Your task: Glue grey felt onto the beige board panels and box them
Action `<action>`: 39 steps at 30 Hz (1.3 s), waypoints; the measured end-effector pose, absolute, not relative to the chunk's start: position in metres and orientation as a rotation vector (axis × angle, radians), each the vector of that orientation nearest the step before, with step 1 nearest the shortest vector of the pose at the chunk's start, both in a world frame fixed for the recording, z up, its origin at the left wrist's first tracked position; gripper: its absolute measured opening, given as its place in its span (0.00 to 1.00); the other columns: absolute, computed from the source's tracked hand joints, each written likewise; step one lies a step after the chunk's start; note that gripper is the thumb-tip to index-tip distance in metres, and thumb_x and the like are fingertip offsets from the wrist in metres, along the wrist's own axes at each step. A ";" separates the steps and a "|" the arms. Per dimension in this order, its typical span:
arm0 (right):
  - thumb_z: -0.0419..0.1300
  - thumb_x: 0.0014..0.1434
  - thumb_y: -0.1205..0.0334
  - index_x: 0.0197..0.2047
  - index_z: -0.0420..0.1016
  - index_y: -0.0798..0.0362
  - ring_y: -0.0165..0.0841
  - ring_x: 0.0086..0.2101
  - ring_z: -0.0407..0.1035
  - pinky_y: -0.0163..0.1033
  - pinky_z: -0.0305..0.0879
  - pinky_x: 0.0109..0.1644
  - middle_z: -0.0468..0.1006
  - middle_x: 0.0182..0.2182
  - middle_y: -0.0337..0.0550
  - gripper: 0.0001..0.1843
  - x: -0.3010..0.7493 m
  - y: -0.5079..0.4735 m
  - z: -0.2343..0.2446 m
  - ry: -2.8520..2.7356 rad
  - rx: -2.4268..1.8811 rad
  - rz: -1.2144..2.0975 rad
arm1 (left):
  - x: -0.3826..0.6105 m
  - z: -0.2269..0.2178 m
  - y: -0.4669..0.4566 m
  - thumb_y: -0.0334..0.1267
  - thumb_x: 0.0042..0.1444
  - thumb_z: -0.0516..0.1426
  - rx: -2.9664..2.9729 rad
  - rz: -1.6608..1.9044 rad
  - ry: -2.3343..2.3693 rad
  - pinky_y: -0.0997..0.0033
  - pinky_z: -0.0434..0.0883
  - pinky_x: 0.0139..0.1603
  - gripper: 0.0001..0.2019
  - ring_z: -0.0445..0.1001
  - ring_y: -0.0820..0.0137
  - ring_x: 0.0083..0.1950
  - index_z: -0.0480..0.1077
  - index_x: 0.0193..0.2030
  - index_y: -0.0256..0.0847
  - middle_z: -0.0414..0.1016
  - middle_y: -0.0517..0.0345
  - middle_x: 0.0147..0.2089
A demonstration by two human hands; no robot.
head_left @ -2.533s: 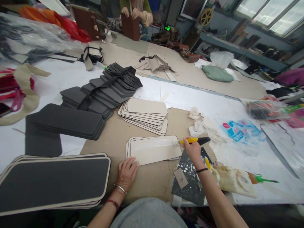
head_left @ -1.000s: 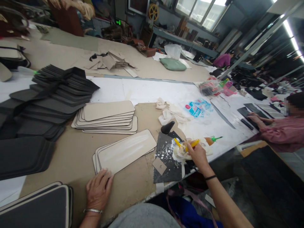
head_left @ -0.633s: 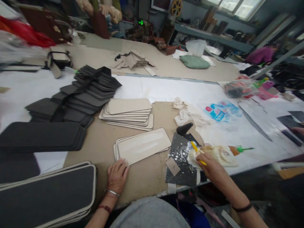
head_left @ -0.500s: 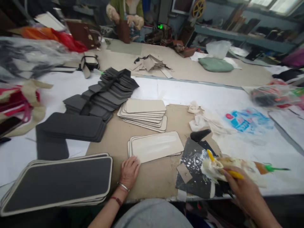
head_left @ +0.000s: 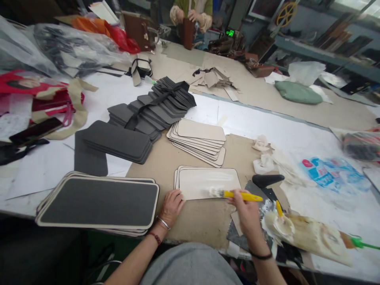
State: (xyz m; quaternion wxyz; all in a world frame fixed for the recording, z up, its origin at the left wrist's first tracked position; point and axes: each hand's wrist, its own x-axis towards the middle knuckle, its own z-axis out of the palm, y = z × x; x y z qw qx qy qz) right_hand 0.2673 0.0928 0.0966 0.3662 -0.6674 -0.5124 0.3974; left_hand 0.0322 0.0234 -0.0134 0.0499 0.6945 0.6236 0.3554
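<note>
My right hand (head_left: 247, 208) is closed round the yellow handle of a brush (head_left: 242, 195). White paste coats its bristles, which touch the top beige panel (head_left: 208, 180) of a small stack. Wet, shiny streaks run across that panel. At the panel's lower left corner, my left hand (head_left: 172, 206) lies with its fingers stretched out, fingertips on the edge. Right of the right hand, a paste-smeared container (head_left: 283, 226) lies on its side with a second yellow handle (head_left: 279, 208) sticking out of its opening. Left of my left hand is a stack of dark panels with beige borders (head_left: 101, 202).
Behind lie a fanned stack of beige panels (head_left: 202, 132) and dark grey pieces (head_left: 118, 138). A black-handled tool (head_left: 267, 180) and crumpled tissue (head_left: 263, 163) are on the right. Across the table, a person's hands (head_left: 194, 16) hold a brown piece.
My right hand has moved left from the paste container to the top beige panel, carrying the brush. My left hand stays at the panel's corner. The view has shifted left.
</note>
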 end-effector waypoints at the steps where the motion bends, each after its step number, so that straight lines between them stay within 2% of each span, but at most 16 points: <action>1: 0.54 0.51 0.43 0.34 0.68 0.54 0.36 0.26 0.71 0.43 0.68 0.32 0.75 0.25 0.44 0.21 0.238 0.096 0.094 -1.298 -1.671 1.110 | 0.032 -0.015 0.023 0.33 0.54 0.53 2.120 1.091 1.900 0.64 0.68 0.45 0.04 0.67 0.67 0.45 0.67 0.37 0.39 0.71 0.52 0.40; 5: 0.53 0.53 0.45 0.32 0.65 0.53 0.32 0.24 0.69 0.38 0.67 0.32 0.72 0.24 0.39 0.18 0.173 0.098 0.085 -1.375 -1.533 1.258 | 0.032 -0.016 0.024 0.33 0.53 0.54 2.126 1.113 1.908 0.64 0.68 0.44 0.04 0.68 0.67 0.45 0.68 0.35 0.39 0.71 0.52 0.39; 13: 0.53 0.54 0.47 0.31 0.66 0.52 0.31 0.23 0.67 0.36 0.64 0.30 0.70 0.23 0.37 0.16 0.191 0.103 0.084 -1.462 -1.618 1.101 | 0.032 -0.010 0.025 0.32 0.53 0.54 2.116 1.115 1.908 0.63 0.68 0.45 0.03 0.68 0.67 0.45 0.68 0.33 0.39 0.72 0.52 0.38; 19: 0.52 0.54 0.49 0.32 0.65 0.52 0.29 0.23 0.67 0.35 0.66 0.29 0.71 0.26 0.38 0.14 0.177 0.105 0.073 -1.353 -1.504 1.291 | 0.030 -0.013 0.025 0.32 0.52 0.55 2.159 1.127 1.888 0.64 0.69 0.44 0.03 0.69 0.67 0.44 0.69 0.35 0.39 0.72 0.53 0.37; 25: 0.56 0.48 0.45 0.33 0.66 0.54 0.34 0.24 0.69 0.40 0.66 0.33 0.72 0.22 0.40 0.19 0.292 0.134 0.066 -1.232 -1.849 0.899 | 0.030 -0.013 0.027 0.32 0.52 0.56 2.223 1.159 1.871 0.64 0.70 0.43 0.03 0.70 0.66 0.44 0.68 0.35 0.39 0.72 0.53 0.37; 29: 0.56 0.47 0.44 0.33 0.67 0.54 0.34 0.24 0.69 0.41 0.67 0.32 0.73 0.25 0.42 0.21 0.340 0.138 0.085 -1.211 -1.936 0.717 | 0.031 -0.011 0.028 0.32 0.52 0.55 2.242 1.172 1.874 0.64 0.70 0.43 0.03 0.71 0.66 0.43 0.68 0.35 0.39 0.72 0.53 0.37; 33: 0.55 0.51 0.47 0.35 0.66 0.54 0.33 0.26 0.69 0.40 0.68 0.33 0.72 0.27 0.42 0.18 0.296 0.117 0.094 -1.265 -1.800 0.864 | 0.031 -0.009 0.029 0.32 0.53 0.55 2.221 1.179 1.882 0.63 0.70 0.42 0.02 0.71 0.66 0.43 0.68 0.34 0.40 0.72 0.53 0.37; 39: 0.53 0.54 0.50 0.33 0.66 0.53 0.32 0.26 0.69 0.38 0.68 0.32 0.71 0.28 0.41 0.14 0.211 0.085 0.069 -1.308 -1.546 1.259 | 0.031 -0.011 0.028 0.32 0.53 0.55 2.222 1.157 1.877 0.64 0.70 0.44 0.03 0.70 0.67 0.44 0.68 0.34 0.39 0.72 0.53 0.37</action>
